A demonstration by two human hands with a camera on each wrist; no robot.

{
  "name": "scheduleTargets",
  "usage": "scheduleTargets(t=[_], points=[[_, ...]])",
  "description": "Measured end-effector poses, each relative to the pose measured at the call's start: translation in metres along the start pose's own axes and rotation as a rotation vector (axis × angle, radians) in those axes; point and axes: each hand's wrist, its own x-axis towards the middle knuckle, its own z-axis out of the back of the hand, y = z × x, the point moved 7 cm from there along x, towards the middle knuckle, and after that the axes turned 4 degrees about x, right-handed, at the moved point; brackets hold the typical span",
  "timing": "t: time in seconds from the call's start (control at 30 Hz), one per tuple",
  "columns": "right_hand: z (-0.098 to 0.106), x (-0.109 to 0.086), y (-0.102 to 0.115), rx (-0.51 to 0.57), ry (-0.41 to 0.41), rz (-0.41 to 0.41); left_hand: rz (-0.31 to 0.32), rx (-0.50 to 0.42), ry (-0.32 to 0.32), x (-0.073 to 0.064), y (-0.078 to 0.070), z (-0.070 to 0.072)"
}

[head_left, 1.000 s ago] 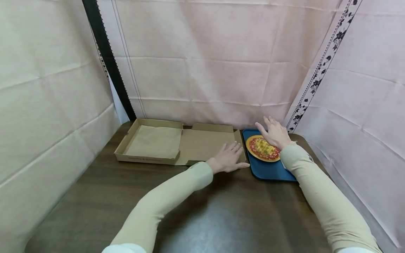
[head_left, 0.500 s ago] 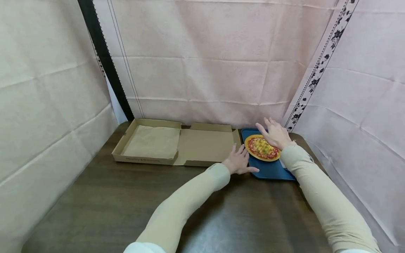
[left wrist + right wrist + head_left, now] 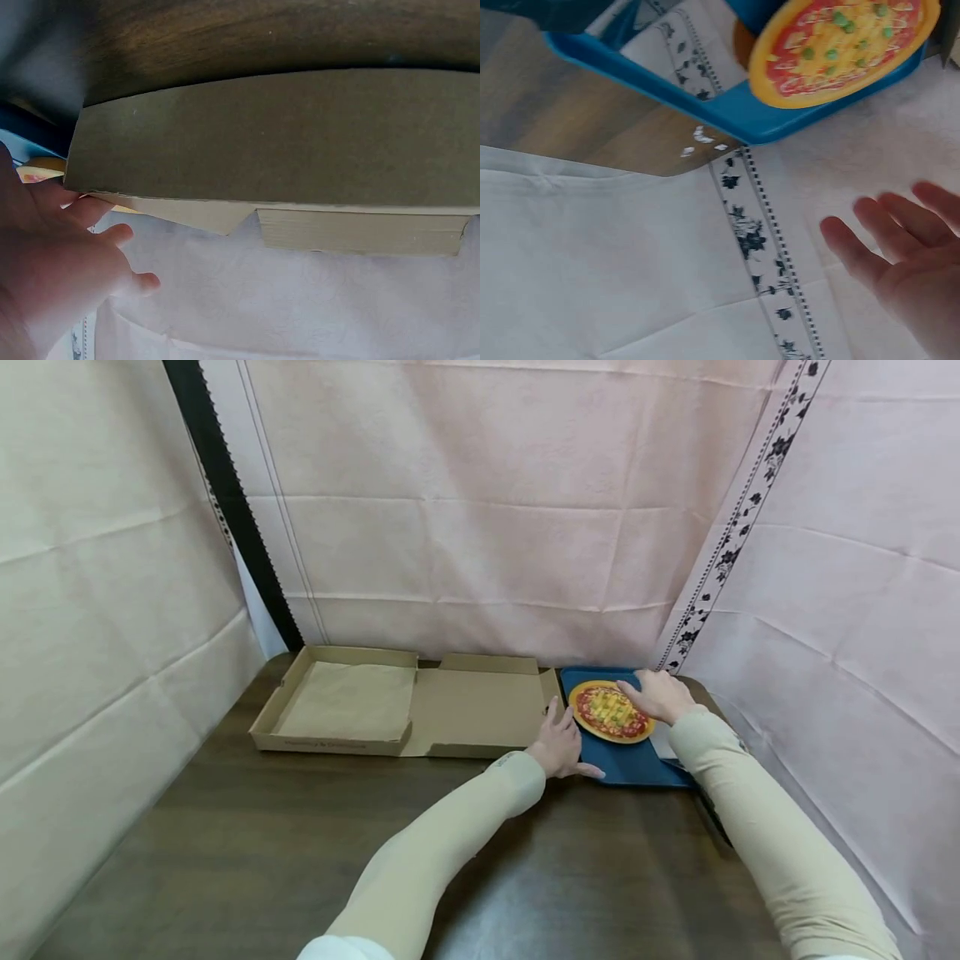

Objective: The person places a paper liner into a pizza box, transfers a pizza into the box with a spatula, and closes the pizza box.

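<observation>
A round, yellow-rimmed pizza (image 3: 609, 712) topped in red, yellow and green lies on the blue, round-cornered tray (image 3: 632, 765). The left hand (image 3: 557, 748) and right hand (image 3: 662, 697) flank it, fingers loosely extended.

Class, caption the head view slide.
Left hand and right hand flank pizza on a blue tray beside an open box.

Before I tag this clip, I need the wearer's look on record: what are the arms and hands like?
The left hand and right hand are bare, no gloves. The left sleeve and right sleeve are pale cream, close-fitting and wrist-length, each with a dark mark near the wrist, too small to read. White cloth shows at each sleeve's near end.
</observation>
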Motion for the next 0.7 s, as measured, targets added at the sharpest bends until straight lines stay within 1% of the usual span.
scheduleTargets(t=[0.1,0.2,0.3,0.4,0.53,0.57,0.63,0.7], points=[[-0.004,-0.006,-0.014,-0.029,0.055,-0.044,0.006,0.057,0.006,0.001,0.000,-0.002],[-0.008,-0.012,-0.031,-0.045,0.124,-0.116,0.008,0.089,0.006,0.002,-0.001,-0.003],[-0.013,-0.023,-0.047,-0.059,0.230,-0.196,0.005,0.094,-0.001,0.002,-0.001,-0.002],[-0.022,-0.036,-0.062,-0.048,0.356,-0.251,0.001,0.090,-0.006,0.002,-0.002,-0.003],[-0.041,-0.059,-0.081,0.065,0.530,-0.363,-0.006,0.082,-0.016,0.003,-0.003,-0.002],[-0.047,-0.065,-0.085,0.122,0.570,-0.416,-0.007,0.078,-0.017,0.003,-0.003,-0.002],[-0.054,-0.075,-0.089,0.196,0.612,-0.470,-0.011,0.074,-0.020,0.002,-0.003,-0.001],[-0.060,-0.081,-0.093,0.224,0.636,-0.492,-0.012,0.067,-0.018,0.002,-0.003,0.001]])
